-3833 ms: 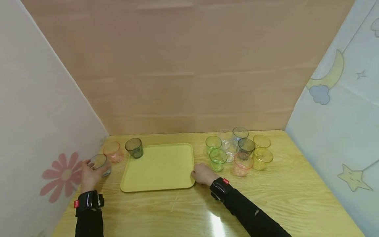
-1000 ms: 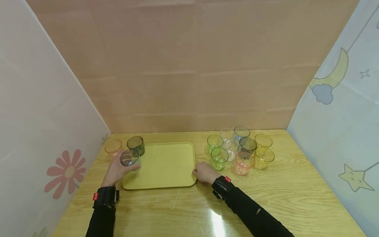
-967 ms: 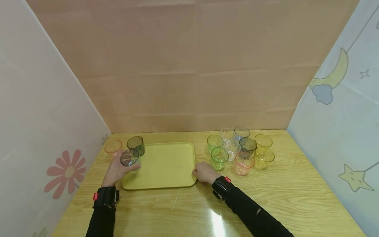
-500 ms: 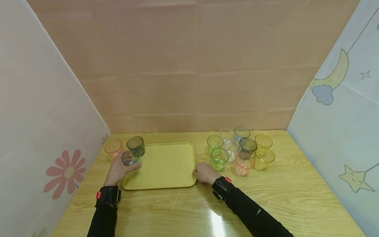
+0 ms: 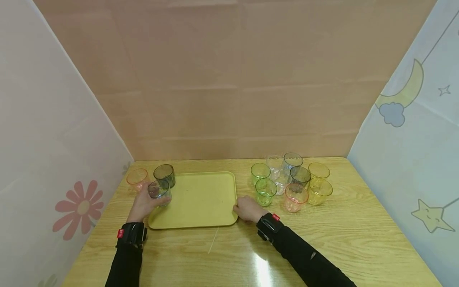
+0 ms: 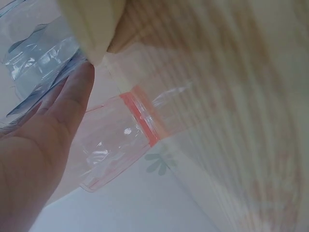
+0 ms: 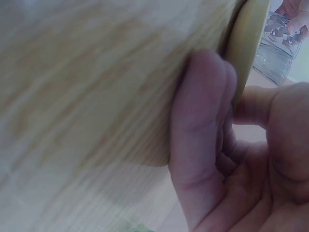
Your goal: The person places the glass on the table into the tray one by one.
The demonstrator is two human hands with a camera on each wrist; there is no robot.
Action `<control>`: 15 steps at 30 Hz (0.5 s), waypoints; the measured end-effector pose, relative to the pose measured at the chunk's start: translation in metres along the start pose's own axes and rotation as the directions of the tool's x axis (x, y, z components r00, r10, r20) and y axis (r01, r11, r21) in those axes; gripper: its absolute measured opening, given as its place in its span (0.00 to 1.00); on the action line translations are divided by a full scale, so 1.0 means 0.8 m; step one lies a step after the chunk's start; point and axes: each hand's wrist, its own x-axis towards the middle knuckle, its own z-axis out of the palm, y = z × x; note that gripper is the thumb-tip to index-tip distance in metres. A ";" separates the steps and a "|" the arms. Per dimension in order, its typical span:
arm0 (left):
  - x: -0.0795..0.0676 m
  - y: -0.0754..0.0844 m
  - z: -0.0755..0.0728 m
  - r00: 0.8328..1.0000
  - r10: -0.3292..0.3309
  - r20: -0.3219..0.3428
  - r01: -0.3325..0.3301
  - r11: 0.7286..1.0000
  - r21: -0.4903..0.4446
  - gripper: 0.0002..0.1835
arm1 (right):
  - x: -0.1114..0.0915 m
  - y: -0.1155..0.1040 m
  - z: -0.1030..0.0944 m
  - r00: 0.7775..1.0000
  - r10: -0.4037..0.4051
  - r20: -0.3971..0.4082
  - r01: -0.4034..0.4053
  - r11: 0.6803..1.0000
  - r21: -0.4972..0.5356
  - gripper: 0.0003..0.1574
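My left hand (image 5: 142,204) holds a clear bluish drinking glass (image 5: 159,192) upright at the left side of the yellow tray (image 5: 204,203). Fingers and thumb lie around its side, and in the left wrist view part of this glass (image 6: 41,63) shows beyond the fingers. Right behind it, on the tray's back left corner, stands a dark grey glass (image 5: 165,172). An orange-pink glass (image 5: 137,175) is on the table left of the tray, close to my left hand. My right hand (image 5: 248,209) grips the tray's right edge, its thumb and curled fingers at the rim (image 7: 248,41).
Right of the tray stands a cluster of several glasses: green (image 5: 266,195), clear (image 5: 280,184), dark grey (image 5: 300,175), pink (image 5: 295,201) and yellow (image 5: 320,193). Papered walls (image 5: 229,79) enclose the wooden table (image 5: 201,259) at the back and sides.
The left hand has carried the bluish glass from the table at far left rightward to the tray's left side, then lowered it slightly. My right hand has stayed on the tray's edge.
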 end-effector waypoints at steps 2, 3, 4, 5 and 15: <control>0.000 0.001 0.000 1.000 -0.001 -0.003 0.001 1.000 -0.013 0.55 | 0.000 0.000 0.000 1.000 -0.004 -0.002 0.004 1.000 -0.001 0.26; 0.000 0.001 0.000 1.000 0.003 -0.003 -0.003 1.000 -0.019 0.55 | 0.000 0.000 0.001 1.000 -0.004 -0.002 0.004 1.000 -0.003 0.25; 0.000 0.001 0.000 1.000 0.007 -0.002 -0.007 1.000 -0.021 0.55 | 0.000 0.000 0.001 1.000 -0.004 -0.001 0.004 1.000 -0.005 0.25; -0.001 0.001 0.000 1.000 0.010 0.000 -0.010 1.000 -0.021 0.55 | 0.000 0.000 0.001 1.000 -0.005 0.000 0.005 1.000 -0.007 0.25; -0.002 0.006 -0.001 1.000 0.005 -0.012 -0.005 1.000 -0.001 0.55 | -0.001 0.000 -0.001 1.000 0.008 0.005 -0.008 1.000 0.011 0.24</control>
